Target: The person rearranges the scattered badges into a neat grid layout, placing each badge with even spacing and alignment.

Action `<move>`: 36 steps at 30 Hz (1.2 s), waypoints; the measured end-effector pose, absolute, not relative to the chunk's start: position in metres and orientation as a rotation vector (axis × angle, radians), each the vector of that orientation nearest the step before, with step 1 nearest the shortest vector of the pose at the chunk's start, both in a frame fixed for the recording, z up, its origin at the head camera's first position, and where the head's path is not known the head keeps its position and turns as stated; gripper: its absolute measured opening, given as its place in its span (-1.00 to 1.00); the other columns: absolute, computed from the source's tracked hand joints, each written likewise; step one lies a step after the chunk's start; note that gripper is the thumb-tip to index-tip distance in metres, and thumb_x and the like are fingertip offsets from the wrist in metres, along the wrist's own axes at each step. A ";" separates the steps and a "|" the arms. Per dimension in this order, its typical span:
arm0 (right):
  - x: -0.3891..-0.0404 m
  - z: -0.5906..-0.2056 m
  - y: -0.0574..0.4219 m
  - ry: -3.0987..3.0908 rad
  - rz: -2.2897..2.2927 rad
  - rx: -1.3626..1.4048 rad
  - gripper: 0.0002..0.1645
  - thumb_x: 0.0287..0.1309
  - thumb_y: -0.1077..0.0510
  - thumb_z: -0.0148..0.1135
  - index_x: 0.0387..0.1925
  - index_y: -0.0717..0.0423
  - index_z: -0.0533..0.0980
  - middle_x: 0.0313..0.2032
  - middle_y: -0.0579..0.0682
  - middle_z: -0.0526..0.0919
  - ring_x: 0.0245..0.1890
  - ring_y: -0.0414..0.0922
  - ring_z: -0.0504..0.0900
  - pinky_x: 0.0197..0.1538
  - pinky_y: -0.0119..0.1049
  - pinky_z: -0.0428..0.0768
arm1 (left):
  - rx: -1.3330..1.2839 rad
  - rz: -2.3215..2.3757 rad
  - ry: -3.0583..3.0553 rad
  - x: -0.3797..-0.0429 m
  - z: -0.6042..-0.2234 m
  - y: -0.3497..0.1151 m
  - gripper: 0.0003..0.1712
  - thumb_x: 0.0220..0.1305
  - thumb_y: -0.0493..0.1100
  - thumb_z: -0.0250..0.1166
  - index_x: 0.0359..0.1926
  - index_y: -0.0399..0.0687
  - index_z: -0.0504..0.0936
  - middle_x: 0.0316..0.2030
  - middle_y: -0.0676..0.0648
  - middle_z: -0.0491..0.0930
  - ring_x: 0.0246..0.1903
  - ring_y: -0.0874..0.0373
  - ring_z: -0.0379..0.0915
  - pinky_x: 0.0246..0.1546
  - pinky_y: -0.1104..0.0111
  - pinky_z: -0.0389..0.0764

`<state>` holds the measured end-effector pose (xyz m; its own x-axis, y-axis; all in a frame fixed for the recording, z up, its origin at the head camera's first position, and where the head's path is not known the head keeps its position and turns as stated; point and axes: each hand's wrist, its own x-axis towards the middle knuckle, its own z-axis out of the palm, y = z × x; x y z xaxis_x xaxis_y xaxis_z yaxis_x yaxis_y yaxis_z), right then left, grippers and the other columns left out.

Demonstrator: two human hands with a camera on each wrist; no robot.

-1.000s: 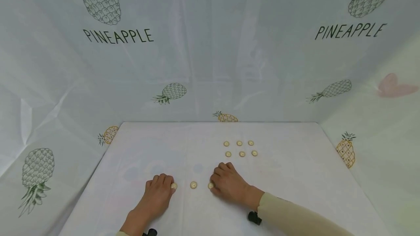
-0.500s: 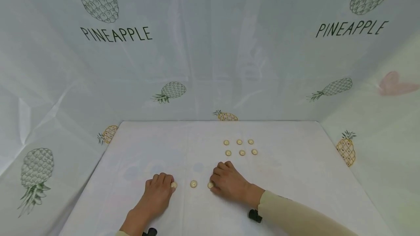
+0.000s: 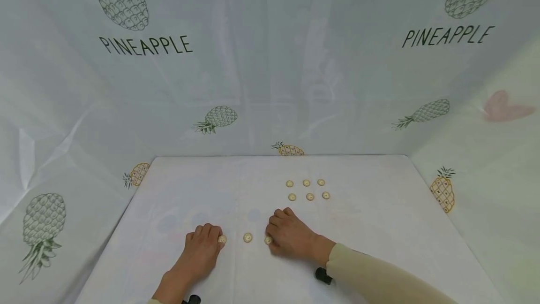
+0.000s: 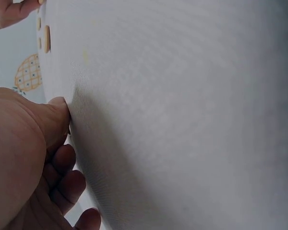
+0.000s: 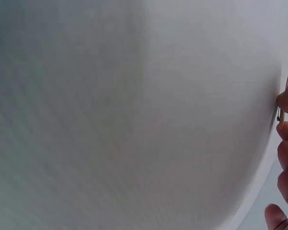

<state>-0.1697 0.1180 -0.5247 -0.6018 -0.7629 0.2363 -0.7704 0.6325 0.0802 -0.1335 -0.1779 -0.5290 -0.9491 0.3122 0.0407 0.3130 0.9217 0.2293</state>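
Note:
Three round cream buttons stand in a row near the front of the white-covered table. My left hand (image 3: 201, 251) pinches the left button (image 3: 222, 239) between thumb and forefinger; in the left wrist view the thumb (image 4: 57, 117) mostly hides it. At the row's right end, my right hand (image 3: 293, 237) pinches another button (image 3: 268, 239) by its edge. That same button (image 5: 282, 117) shows edge-on between thumb and forefinger in the right wrist view. Between the two hands lies the middle button (image 3: 247, 237), flat on the cloth and touched by neither.
Several more cream buttons (image 3: 310, 196) lie in two rows behind the right hand. The white table cloth (image 3: 379, 229) reaches a back edge, where a pineapple-print curtain (image 3: 270, 69) rises. Similar sheets hang at both sides. A small black device (image 3: 323, 276) sits beneath the right wrist.
My right hand has shifted slightly left with its button, closer to the middle one. The left hand keeps its pinch and stays in place. The head view has drifted a little.

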 end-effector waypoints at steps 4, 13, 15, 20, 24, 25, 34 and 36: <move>-0.171 -0.524 0.119 -2.553 -0.007 1.259 -0.80 0.16 -0.12 0.42 -0.32 -0.15 0.60 -0.36 -0.23 0.55 -0.24 -0.18 0.40 0.00 -0.22 0.43 | -0.493 -0.369 -3.085 -0.133 -0.530 -0.179 -0.76 0.41 -0.11 0.42 -0.09 -0.01 0.51 -0.23 0.06 0.43 -0.16 0.11 0.32 -0.02 -0.04 0.46; -0.175 -0.521 0.141 -2.586 0.012 1.195 -0.84 0.13 -0.07 0.41 -0.31 -0.14 0.64 -0.32 -0.23 0.59 -0.20 -0.16 0.44 0.03 -0.18 0.44 | -0.484 -0.379 -3.090 -0.132 -0.532 -0.179 -0.76 0.41 -0.11 0.42 -0.08 0.01 0.51 -0.22 0.06 0.42 -0.14 0.10 0.33 0.01 -0.05 0.45; -0.176 -0.521 0.149 -2.588 0.036 1.182 -0.84 0.11 -0.06 0.42 -0.31 -0.14 0.64 -0.32 -0.23 0.60 -0.20 -0.17 0.43 0.02 -0.18 0.43 | -0.484 -0.389 -3.091 -0.132 -0.531 -0.178 -0.77 0.41 -0.11 0.41 -0.08 0.01 0.51 -0.21 0.06 0.43 -0.14 0.10 0.33 0.00 -0.04 0.45; -0.178 -0.518 0.170 -2.624 0.100 1.145 -0.83 0.11 -0.04 0.45 -0.29 -0.12 0.65 -0.30 -0.23 0.59 -0.19 -0.18 0.41 0.02 -0.18 0.39 | -0.472 -0.433 -3.100 -0.131 -0.530 -0.177 -0.78 0.42 -0.13 0.41 -0.09 0.02 0.51 -0.18 0.06 0.44 -0.13 0.10 0.33 0.02 -0.06 0.44; -0.181 -0.517 0.197 -2.643 0.103 1.094 -0.82 0.15 -0.04 0.45 -0.27 -0.08 0.67 -0.29 -0.21 0.59 -0.16 -0.16 0.41 0.04 -0.14 0.38 | -0.466 -0.438 -3.110 -0.132 -0.529 -0.176 -0.78 0.42 -0.11 0.40 -0.08 0.03 0.50 -0.17 0.06 0.44 -0.12 0.11 0.31 0.03 -0.05 0.43; -0.182 -0.517 0.205 -2.645 0.092 1.077 -0.81 0.16 -0.04 0.45 -0.27 -0.07 0.67 -0.28 -0.21 0.60 -0.15 -0.16 0.42 0.05 -0.13 0.39 | -0.464 -0.435 -3.113 -0.132 -0.529 -0.176 -0.78 0.42 -0.12 0.40 -0.08 0.03 0.50 -0.17 0.07 0.44 -0.12 0.11 0.31 0.03 -0.04 0.43; -0.186 -0.520 0.273 -2.633 0.049 0.948 -0.78 0.05 0.00 0.56 -0.29 -0.03 0.70 -0.27 -0.20 0.66 -0.15 -0.14 0.47 0.01 -0.10 0.43 | -0.474 -0.413 -3.112 -0.134 -0.526 -0.178 -0.77 0.43 -0.12 0.40 -0.09 0.04 0.48 -0.20 0.08 0.40 -0.13 0.12 0.30 0.01 -0.03 0.42; -0.187 -0.521 0.283 -2.622 0.053 0.927 -0.77 0.04 0.03 0.57 -0.29 -0.02 0.70 -0.29 -0.19 0.66 -0.16 -0.14 0.47 0.00 -0.10 0.43 | -0.471 -0.419 -3.114 -0.134 -0.526 -0.179 -0.77 0.43 -0.12 0.40 -0.09 0.05 0.48 -0.21 0.09 0.39 -0.13 0.13 0.29 0.03 -0.04 0.42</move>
